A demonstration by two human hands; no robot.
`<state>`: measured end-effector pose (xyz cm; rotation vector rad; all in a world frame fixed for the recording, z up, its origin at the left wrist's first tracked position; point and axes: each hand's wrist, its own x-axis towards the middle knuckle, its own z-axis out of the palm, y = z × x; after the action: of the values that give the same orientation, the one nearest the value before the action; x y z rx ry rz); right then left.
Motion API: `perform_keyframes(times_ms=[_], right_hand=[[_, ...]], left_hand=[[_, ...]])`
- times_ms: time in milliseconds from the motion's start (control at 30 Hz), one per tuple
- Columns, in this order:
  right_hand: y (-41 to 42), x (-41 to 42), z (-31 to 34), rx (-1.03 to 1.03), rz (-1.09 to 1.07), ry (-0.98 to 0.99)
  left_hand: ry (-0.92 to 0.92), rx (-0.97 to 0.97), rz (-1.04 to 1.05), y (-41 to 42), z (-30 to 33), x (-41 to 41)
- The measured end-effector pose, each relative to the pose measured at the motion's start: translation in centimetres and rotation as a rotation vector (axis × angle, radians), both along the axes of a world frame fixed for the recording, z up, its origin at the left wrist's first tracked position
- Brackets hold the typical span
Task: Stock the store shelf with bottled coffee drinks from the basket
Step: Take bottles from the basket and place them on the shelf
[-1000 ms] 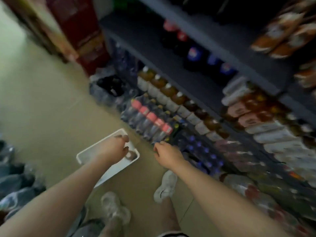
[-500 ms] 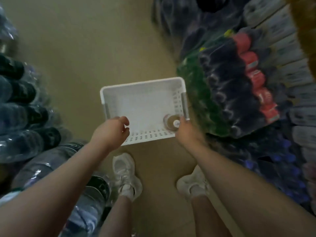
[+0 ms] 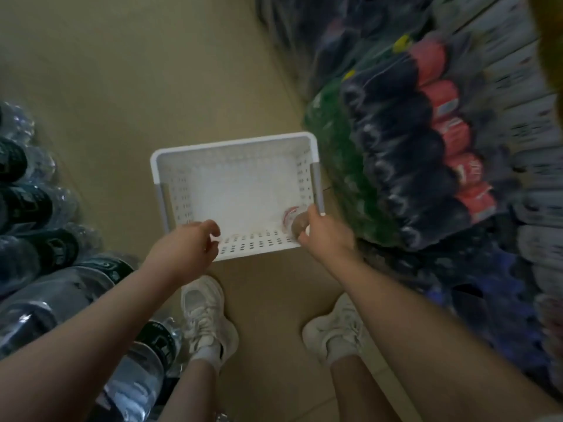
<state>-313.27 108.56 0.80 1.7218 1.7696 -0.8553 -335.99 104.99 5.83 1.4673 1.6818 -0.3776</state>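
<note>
A tan store floor [image 3: 146, 86] runs between shrink-wrapped packs of water bottles [image 3: 33, 208] on the left and packs of dark soda bottles with red labels [image 3: 426, 166] on the right, much of it blurred. On the floor sits a white perforated basket [image 3: 231, 147] with grey handle grips on its two short sides. It holds a single coffee bottle [image 3: 294, 220], brown with a pale cap end, lying in the near right corner against the wall. The right hand [image 3: 327, 236] reaches into that corner, its fingers [image 3: 306, 231] curled round the bottle and grasping it. The left hand [image 3: 185, 248] hovers over the near left rim, its fingers [image 3: 213, 236] loosely curled and holding nothing; whether they touch the rim cannot be told. Two white sneakers [image 3: 207, 312] stand just short of the basket.
</note>
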Motion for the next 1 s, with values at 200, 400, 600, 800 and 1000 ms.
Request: perform_keyframes(times_ms=[200,400,600,800,1000], right_hand=[[0.4,5.7,15.7,0.032,-0.058,0.050],[0.7,15.1,35.0,0.177,-0.134,-0.011],[-3.7,25.3,52.4,0.503,-0.545,-0.069],[-8.5,35.0,63.3,0.797,-0.821,-0.158],[-13.7,44.2,66.8,1.075,-1.042,-0.218]], left_hand=[[-0.028,0.065,-0.075,4.1,11.9,5.1],[-0.162,0.230,-0.222,9.1,28.1,15.5],[-0.392,0.503,-0.473,12.3,43.9,27.8],[-0.494,0.633,-0.667,11.6,55.3,39.6],[-0.570,0.681,-0.798,8.9,60.7,49.2]])
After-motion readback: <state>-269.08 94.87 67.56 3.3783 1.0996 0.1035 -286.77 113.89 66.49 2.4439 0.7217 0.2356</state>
